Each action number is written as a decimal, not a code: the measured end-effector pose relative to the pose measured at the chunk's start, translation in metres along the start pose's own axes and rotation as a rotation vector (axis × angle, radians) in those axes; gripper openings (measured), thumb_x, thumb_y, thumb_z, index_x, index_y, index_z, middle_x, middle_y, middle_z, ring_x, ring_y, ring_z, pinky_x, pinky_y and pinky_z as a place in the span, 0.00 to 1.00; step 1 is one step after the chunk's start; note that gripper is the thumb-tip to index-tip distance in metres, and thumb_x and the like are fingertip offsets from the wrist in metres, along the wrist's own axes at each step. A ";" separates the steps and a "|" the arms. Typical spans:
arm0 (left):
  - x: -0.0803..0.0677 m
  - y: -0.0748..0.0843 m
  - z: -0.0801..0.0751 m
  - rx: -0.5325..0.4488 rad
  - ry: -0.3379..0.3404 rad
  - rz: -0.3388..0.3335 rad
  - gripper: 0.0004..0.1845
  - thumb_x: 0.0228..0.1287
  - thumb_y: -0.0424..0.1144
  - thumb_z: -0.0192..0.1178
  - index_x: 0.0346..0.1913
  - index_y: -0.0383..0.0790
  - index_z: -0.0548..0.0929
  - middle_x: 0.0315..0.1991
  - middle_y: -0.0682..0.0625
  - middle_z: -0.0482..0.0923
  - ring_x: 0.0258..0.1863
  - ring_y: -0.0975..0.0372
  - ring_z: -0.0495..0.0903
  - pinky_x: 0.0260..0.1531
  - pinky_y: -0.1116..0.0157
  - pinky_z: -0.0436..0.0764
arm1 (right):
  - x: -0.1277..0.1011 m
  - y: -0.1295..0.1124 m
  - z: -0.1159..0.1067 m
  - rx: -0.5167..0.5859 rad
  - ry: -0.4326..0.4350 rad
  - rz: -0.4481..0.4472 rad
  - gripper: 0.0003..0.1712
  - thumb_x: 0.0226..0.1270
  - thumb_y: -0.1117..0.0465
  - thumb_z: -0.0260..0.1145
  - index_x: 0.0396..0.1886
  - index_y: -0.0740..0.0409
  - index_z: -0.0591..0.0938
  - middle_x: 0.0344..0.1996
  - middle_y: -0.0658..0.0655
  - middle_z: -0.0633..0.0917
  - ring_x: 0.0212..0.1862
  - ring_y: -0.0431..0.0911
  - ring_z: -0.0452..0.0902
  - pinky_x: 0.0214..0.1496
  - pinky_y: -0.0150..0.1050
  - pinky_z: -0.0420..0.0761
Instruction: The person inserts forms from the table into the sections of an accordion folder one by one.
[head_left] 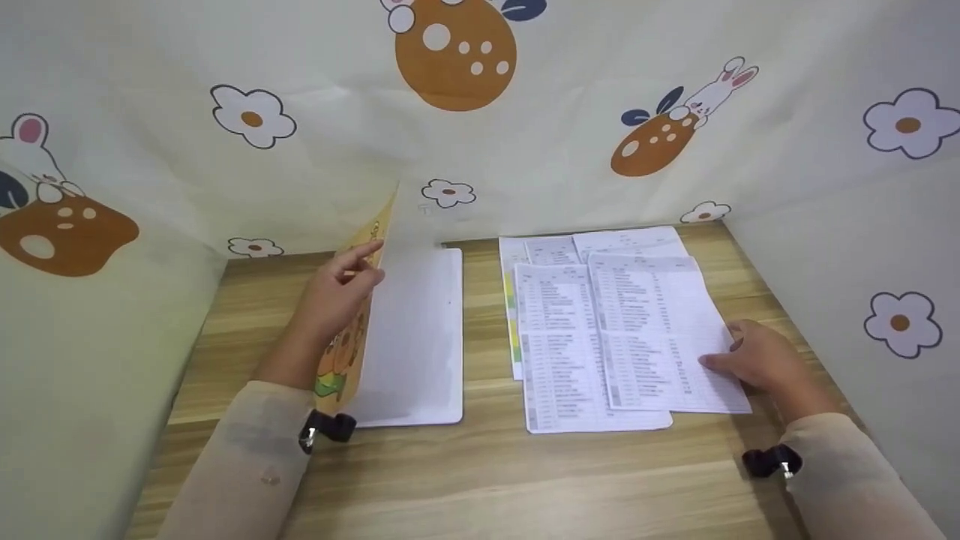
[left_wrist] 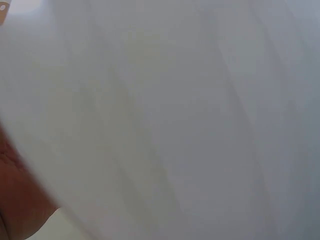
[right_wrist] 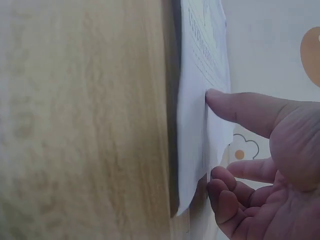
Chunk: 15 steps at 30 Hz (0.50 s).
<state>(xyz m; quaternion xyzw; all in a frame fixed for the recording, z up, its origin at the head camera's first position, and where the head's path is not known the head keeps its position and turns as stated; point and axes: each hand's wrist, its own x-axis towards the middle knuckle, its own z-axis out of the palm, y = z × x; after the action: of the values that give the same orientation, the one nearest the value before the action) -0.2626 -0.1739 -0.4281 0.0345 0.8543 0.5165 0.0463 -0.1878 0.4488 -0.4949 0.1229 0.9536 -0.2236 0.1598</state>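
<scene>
The left hand [head_left: 337,289] pinches the raised, cartoon-printed cover [head_left: 358,315] of a white plastic folder [head_left: 420,337], which lies open on the wooden surface [head_left: 480,472]. To the folder's right lies an overlapping stack of printed white sheets [head_left: 600,330]. The right hand [head_left: 757,356] rests on the stack's right edge, its grip loose, with the fingertips [right_wrist: 215,97] pressing the top sheet.

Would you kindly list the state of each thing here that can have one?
Folder: open, cover lifted upright.
Printed sheets: flat on the table, overlapping.
Left hand: gripping the cover's edge.
Right hand: thumb pressed on the top sheet's right edge.
</scene>
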 end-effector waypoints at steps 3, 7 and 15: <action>0.000 -0.001 0.000 -0.001 0.000 0.000 0.28 0.78 0.52 0.57 0.78 0.64 0.74 0.58 0.46 0.73 0.59 0.52 0.77 0.49 0.59 0.80 | 0.000 -0.001 0.001 0.009 0.003 0.012 0.62 0.62 0.40 0.79 0.78 0.77 0.61 0.60 0.78 0.81 0.57 0.66 0.80 0.60 0.63 0.79; 0.000 -0.001 0.000 0.004 -0.007 0.007 0.27 0.79 0.52 0.56 0.78 0.64 0.74 0.57 0.46 0.73 0.57 0.52 0.77 0.49 0.58 0.80 | 0.000 -0.001 0.002 0.022 -0.007 0.014 0.61 0.63 0.41 0.78 0.79 0.76 0.61 0.61 0.78 0.81 0.58 0.66 0.80 0.60 0.62 0.79; 0.000 -0.002 0.000 0.001 -0.008 0.003 0.27 0.78 0.53 0.56 0.77 0.67 0.75 0.58 0.47 0.73 0.61 0.51 0.77 0.51 0.58 0.80 | 0.002 0.001 0.002 0.040 0.016 -0.013 0.56 0.63 0.45 0.78 0.78 0.75 0.64 0.58 0.73 0.81 0.53 0.60 0.79 0.48 0.43 0.78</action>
<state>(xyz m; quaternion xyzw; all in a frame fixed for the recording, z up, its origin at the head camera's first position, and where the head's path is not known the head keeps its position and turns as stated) -0.2626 -0.1747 -0.4303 0.0380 0.8542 0.5162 0.0491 -0.1889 0.4492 -0.4983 0.1218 0.9510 -0.2424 0.1482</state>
